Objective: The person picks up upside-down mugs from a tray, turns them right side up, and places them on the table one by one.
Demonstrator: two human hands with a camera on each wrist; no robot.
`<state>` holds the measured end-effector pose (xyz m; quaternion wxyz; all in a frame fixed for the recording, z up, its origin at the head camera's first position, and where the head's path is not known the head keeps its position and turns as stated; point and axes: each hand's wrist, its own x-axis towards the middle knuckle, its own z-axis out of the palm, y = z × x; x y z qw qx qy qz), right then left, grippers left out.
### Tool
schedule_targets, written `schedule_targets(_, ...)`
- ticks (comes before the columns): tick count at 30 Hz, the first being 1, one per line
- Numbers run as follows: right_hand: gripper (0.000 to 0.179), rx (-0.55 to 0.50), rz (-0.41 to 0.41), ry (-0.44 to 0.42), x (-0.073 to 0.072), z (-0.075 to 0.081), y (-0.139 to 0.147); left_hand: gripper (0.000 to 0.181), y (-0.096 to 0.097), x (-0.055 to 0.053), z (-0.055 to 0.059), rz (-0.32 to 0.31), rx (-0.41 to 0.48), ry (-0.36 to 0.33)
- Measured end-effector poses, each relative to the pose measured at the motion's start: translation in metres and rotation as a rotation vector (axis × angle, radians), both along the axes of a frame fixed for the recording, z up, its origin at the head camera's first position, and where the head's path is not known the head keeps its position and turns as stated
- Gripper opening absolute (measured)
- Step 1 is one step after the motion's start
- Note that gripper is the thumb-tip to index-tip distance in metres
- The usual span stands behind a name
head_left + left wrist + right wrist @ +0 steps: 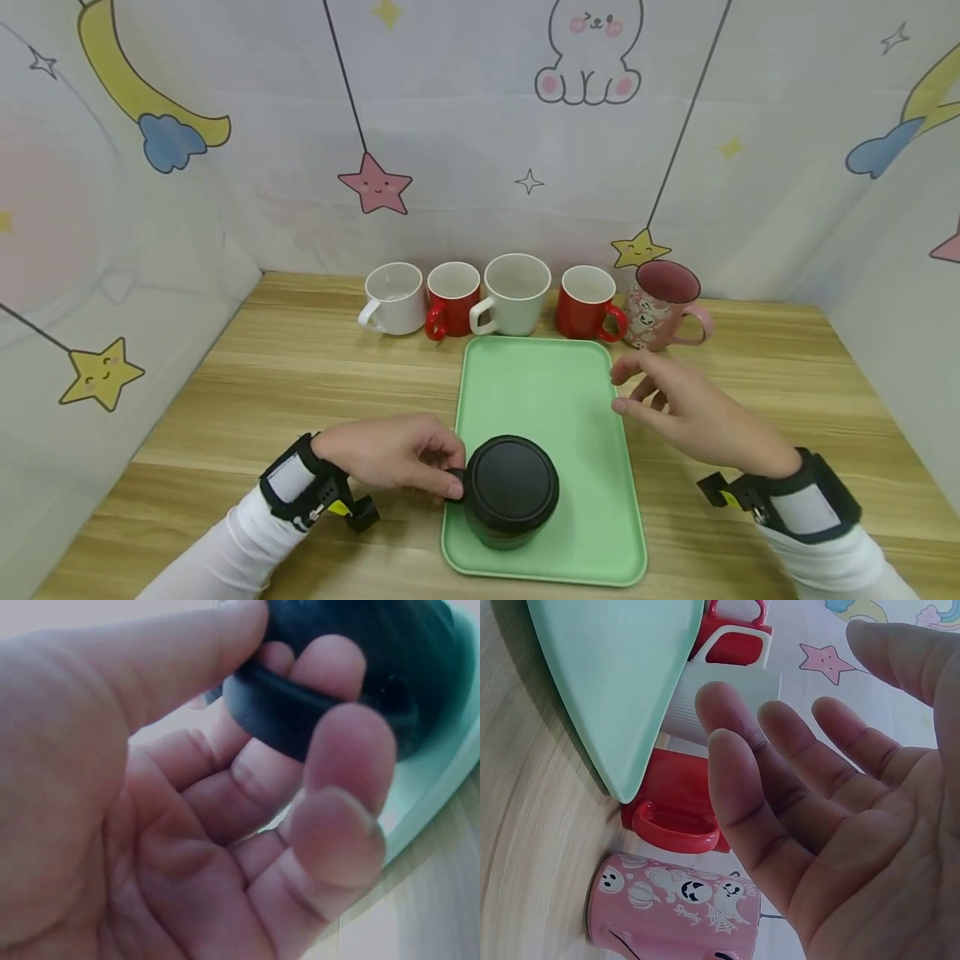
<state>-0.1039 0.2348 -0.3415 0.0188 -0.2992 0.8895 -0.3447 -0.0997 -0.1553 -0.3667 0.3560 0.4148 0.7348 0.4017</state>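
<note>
A black mug (512,487) is at the near end of a green tray (555,392). Whether its round dark top is an opening, a lid or a base, I cannot tell. My left hand (397,454) holds the mug's handle (281,712) at its left side, thumb on top and fingertips through the loop. Over the tray's right edge hovers my right hand (690,412), fingers loosely bent and holding nothing. Nearest to it stand a pink patterned mug (651,312) and a red mug (579,308), both also visible in the right wrist view.
Along the back of the wooden table (330,375), left of those two, stand a white cup (395,300), another red mug (454,304) and a larger white mug (516,300). Behind the row hangs a printed cloth (465,125), with cloth walls at both sides.
</note>
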Motion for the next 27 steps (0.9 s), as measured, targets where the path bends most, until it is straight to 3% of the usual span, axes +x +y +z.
schedule_targets(19, 0.03, -0.029, 0.02, -0.027, 0.0037, 0.004, -0.0028, 0.015, 0.0073, -0.0021, 0.0029, 0.21, 0.149, 0.036)
schedule_targets(27, 0.03, -0.036, 0.023, -0.056, 0.0043, 0.004, -0.0042, 0.012, 0.01, -0.0034, 0.0009, 0.26, 0.217, 0.028)
